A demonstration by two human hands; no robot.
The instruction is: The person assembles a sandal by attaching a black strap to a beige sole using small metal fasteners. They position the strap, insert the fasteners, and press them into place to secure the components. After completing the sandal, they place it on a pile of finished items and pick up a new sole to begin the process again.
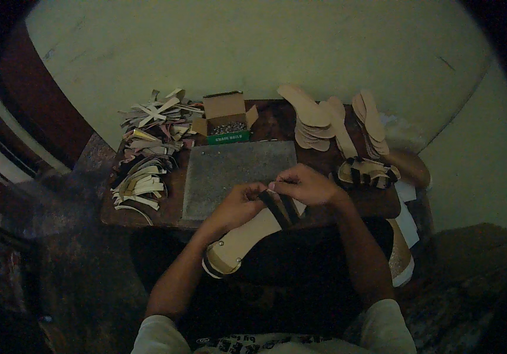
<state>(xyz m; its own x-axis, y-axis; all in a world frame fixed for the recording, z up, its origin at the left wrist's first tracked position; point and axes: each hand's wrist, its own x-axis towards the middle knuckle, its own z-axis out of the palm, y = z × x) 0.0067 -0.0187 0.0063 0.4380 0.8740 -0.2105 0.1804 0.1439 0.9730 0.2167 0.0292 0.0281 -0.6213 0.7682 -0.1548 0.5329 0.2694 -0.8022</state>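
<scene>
A tan shoe insole (247, 236) lies slantwise over my lap, its heel toward me. Small shiny nail heads show at the heel, which has a raised rim. Two black straps (275, 209) cross its front part. My left hand (239, 206) is closed on the insole's left side, fingertips by the upper end of one strap. From the right, my right hand (306, 186) pinches close to those fingertips, at the strap ends. What sits in that pinch is too small to make out. The front tip of the insole is partly hidden under my right hand.
A dark grey slab (236, 168) lies on the low wooden table (171, 203). Behind it stands an open carton of nails (227, 125). Material scraps (141, 171) heap at left. Stacked tan insoles (309, 118) and a strapped sandal (366, 172) lie at right.
</scene>
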